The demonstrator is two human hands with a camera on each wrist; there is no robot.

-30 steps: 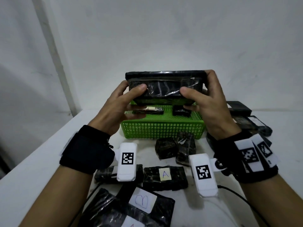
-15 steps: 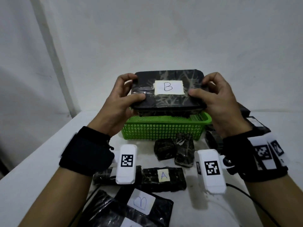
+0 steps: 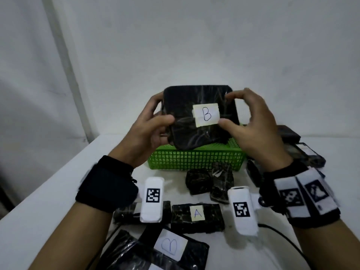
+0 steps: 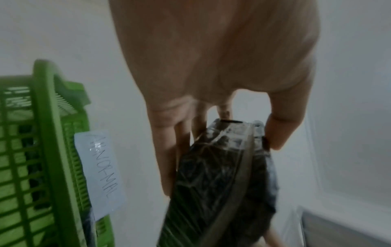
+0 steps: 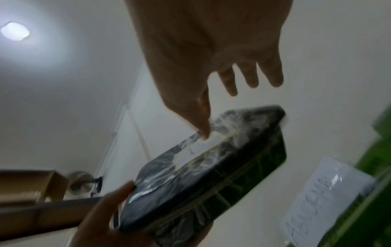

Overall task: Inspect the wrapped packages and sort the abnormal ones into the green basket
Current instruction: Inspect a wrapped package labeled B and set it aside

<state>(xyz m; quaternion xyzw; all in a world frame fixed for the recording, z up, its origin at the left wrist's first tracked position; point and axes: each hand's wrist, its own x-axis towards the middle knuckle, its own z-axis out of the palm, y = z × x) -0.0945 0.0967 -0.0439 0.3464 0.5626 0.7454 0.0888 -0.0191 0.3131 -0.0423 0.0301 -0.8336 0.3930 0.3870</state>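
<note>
Above green basket [image 3: 194,159]: both hands grasp B-labelled package [image 3: 198,117], under inspection. Basket contents hidden; several wrapped packages [image 3: 196,216] left on desk [image 3: 48,191].

Both forearms are bare, and each wrist wears a wide black band [image 3: 106,187]. A white rounded block [image 3: 153,199] with a square black-and-white code marker juts from the inner side of each band, the right one [image 3: 242,210] with a thin black cable [image 3: 282,233] trailing from beneath it. The right band [image 3: 303,197] also carries two white fabric tags printed with similar black markers, blurred here.
</note>
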